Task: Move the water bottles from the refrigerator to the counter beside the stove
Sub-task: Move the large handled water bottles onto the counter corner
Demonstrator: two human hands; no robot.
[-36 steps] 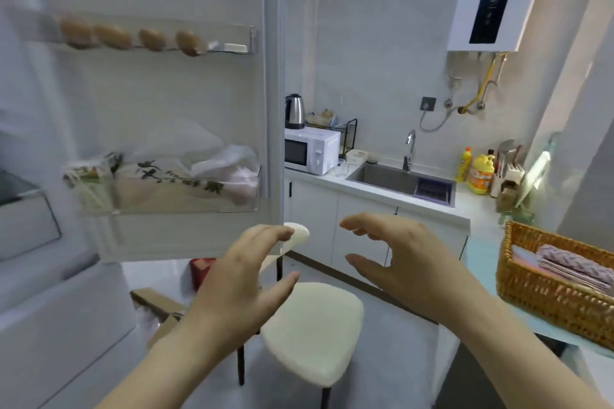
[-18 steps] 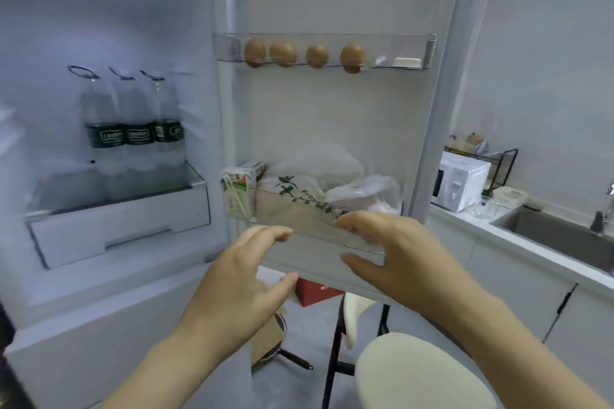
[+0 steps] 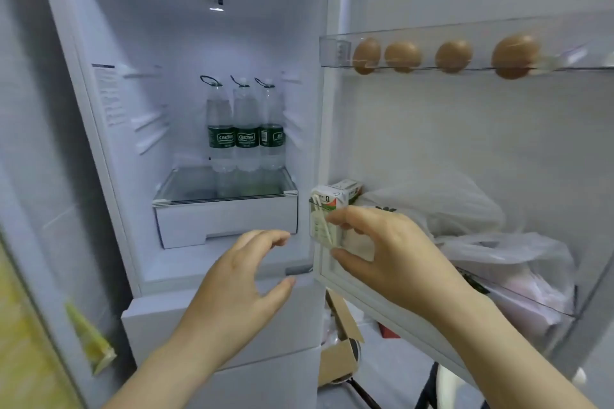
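The refrigerator [image 3: 109,149] stands open in front of me. Three clear water bottles with green labels stand side by side at the back of a glass shelf [image 3: 186,194]: the left bottle [image 3: 220,129], the middle bottle [image 3: 246,129] and the right bottle [image 3: 271,128]. My left hand [image 3: 239,292] is raised in front of the fridge's lower edge, below the shelf, fingers loosely curved and holding nothing. My right hand [image 3: 392,252] is raised beside it, in front of the door's lower bin, empty as well. Both hands are well short of the bottles.
The open fridge door [image 3: 465,129] fills the right side. Its upper rack [image 3: 335,51] holds several brown eggs; its lower bin holds a small carton [image 3: 327,204] and plastic bags [image 3: 481,226]. A white drawer [image 3: 226,222] sits under the shelf. A cardboard box [image 3: 339,342] lies on the floor.
My view has swung left from the kitchen and sink to face the fridge's inside. The bottles are now in the middle of view. Both hands stay raised and empty.
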